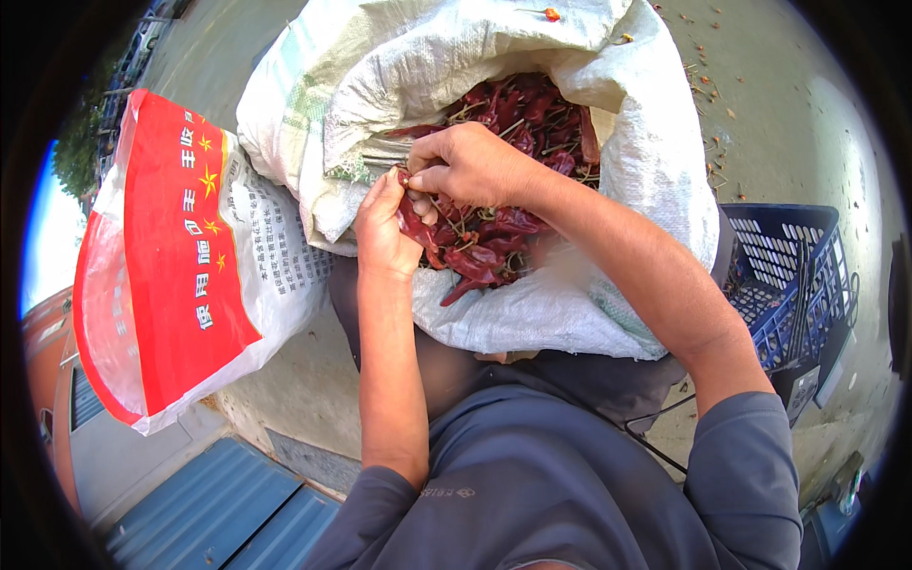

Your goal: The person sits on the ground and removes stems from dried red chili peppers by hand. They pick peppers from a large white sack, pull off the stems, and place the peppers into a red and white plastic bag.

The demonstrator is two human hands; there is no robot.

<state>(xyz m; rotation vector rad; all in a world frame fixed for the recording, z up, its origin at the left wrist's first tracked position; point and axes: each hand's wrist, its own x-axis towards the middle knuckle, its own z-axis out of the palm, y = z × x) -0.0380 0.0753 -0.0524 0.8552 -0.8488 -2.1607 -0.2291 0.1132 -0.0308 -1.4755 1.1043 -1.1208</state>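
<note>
An open white woven plastic sack stands between my knees, its rim rolled outward. Wrinkled, dark red dried chili peppers with thin pale stems fill it. Over the sack's left part, my left hand grips one dried chili pepper, thumb up near its stem end. Thumb and fingers of my right hand pinch that same stem end, right beside the left thumb. Both hands partly cover the held pepper, so its stem is hard to make out.
To the left rises a red-and-white printed plastic bag bearing writing. A blue plastic crate is at the right, with a black cable nearby. Stem bits and debris litter the concrete floor. Blue corrugated panels lie lower left.
</note>
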